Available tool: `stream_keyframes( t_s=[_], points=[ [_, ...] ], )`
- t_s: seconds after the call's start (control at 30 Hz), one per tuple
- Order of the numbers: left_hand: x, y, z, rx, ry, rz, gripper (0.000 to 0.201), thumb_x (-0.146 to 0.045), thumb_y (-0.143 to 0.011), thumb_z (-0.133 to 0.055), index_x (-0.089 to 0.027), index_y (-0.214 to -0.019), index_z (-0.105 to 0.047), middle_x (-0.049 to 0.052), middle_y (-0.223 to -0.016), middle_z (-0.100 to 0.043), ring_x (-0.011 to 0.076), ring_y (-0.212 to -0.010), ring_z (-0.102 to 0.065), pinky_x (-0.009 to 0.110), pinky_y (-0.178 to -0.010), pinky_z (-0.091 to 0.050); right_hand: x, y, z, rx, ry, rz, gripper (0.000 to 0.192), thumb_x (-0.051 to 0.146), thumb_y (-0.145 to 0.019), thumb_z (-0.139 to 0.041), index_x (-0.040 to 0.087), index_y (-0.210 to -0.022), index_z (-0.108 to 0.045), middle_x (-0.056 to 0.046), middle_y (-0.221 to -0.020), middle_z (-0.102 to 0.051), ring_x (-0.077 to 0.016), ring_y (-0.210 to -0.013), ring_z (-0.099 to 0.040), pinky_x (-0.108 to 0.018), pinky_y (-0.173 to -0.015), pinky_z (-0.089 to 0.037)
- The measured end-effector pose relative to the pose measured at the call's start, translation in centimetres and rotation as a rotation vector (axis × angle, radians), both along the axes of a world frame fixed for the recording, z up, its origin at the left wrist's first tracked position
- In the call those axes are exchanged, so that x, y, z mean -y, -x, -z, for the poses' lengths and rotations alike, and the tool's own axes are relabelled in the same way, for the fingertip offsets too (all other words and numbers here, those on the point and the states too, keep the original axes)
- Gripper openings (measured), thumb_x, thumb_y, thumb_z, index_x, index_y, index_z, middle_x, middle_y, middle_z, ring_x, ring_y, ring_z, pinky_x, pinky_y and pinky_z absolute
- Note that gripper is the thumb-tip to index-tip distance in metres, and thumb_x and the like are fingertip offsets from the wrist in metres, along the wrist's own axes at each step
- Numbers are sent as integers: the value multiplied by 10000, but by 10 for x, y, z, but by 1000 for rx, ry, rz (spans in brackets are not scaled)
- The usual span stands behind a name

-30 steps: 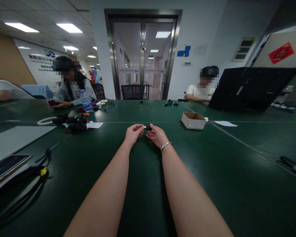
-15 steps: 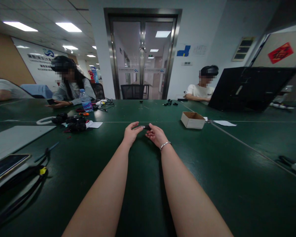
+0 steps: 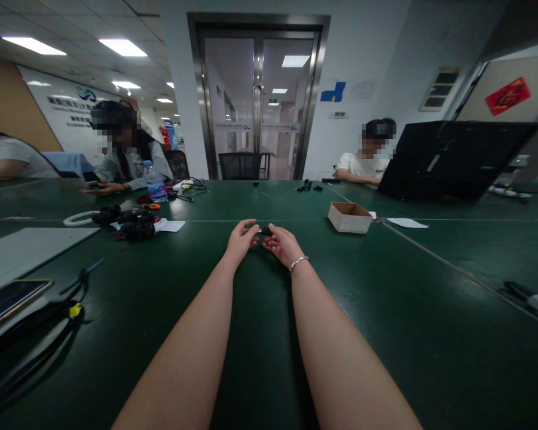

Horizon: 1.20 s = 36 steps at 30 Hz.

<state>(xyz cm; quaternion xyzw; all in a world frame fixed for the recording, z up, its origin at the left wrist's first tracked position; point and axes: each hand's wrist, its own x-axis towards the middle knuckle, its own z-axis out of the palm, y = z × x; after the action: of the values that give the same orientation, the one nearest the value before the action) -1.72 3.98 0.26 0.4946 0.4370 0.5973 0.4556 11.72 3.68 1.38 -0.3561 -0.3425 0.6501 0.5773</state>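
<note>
Both hands meet well out from the near edge of the dark green tabletop [image 3: 385, 310], about midway between its left and right sides, and between them sits one small black part [image 3: 264, 230] with a pale tip, too small to name more exactly. The left hand [image 3: 241, 240] has its fingers curled narrowly toward the part's left end, and the right hand [image 3: 283, 243], with a single silver bracelet [image 3: 298, 261] at the wrist, pinches or cups the right end; whether each grip is fully closed on it cannot be told at this size. The part looks light and stiff, probably hard plastic with a metal end, so it should take a fingertip pinch across its short body without bending; being small and smooth, it could slip or roll away on the flat surface if let go carelessly. Counted around it: one open cardboard box [image 3: 349, 217] toward the far right, one loose sheet of paper [image 3: 407, 223] just beyond the box, one heap of black parts [image 3: 132, 222] toward the far left with one white ring [image 3: 74, 218] beside it, one water bottle [image 3: 153, 184] behind that, one phone [image 3: 9, 295] near the left edge, and one dark open case [image 3: 448, 158] at the far right. Three other people sit along the far and left sides.
</note>
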Motion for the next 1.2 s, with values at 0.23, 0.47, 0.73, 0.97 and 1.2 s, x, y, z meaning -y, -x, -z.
stream_keyframes(
  t_s=[0.23,0.47,0.73,0.97,1.2],
  points=[
    [-3,0,1,-105,-29,-32,197,-287,-743,-688,-138,-860,-636,31,-731,-618,105,-627,-576,191,-556,-449,-1,0,1,23,-11,-11,152,191,-884,-650,138,-768,-567,5,-540,-550,-96,-454,-521,-209,-504,-539],
    [-2,-5,0,-185,46,-77,207,-296,-858,-545,-138,-982,-591,-3,-629,-554,99,-521,-519,195,-493,-411,0,0,0,53,-20,-37,143,195,-879,-657,137,-778,-575,-6,-539,-565,-98,-450,-526,-209,-510,-536],
    [1,-6,-4,-198,63,-76,232,-290,-880,-504,-146,-1055,-556,-13,-651,-526,82,-495,-476,171,-449,-359,-1,-1,1,67,-23,-56,118,195,-894,-629,137,-799,-589,-13,-540,-574,-100,-446,-524,-213,-517,-535],
    [-1,-6,-2,-213,104,-27,250,-296,-889,-468,-143,-1069,-548,-11,-634,-526,87,-469,-458,174,-417,-331,-2,-1,1,59,-12,-63,95,186,-902,-612,142,-819,-593,-13,-550,-579,-103,-456,-532,-218,-533,-539],
    [0,-7,-5,-212,128,-47,267,-308,-892,-453,-145,-1086,-539,-10,-631,-528,95,-464,-443,187,-415,-324,-1,-1,1,58,-9,-66,100,161,-920,-570,141,-826,-594,-17,-549,-580,-102,-449,-531,-213,-526,-535]
  ],
)
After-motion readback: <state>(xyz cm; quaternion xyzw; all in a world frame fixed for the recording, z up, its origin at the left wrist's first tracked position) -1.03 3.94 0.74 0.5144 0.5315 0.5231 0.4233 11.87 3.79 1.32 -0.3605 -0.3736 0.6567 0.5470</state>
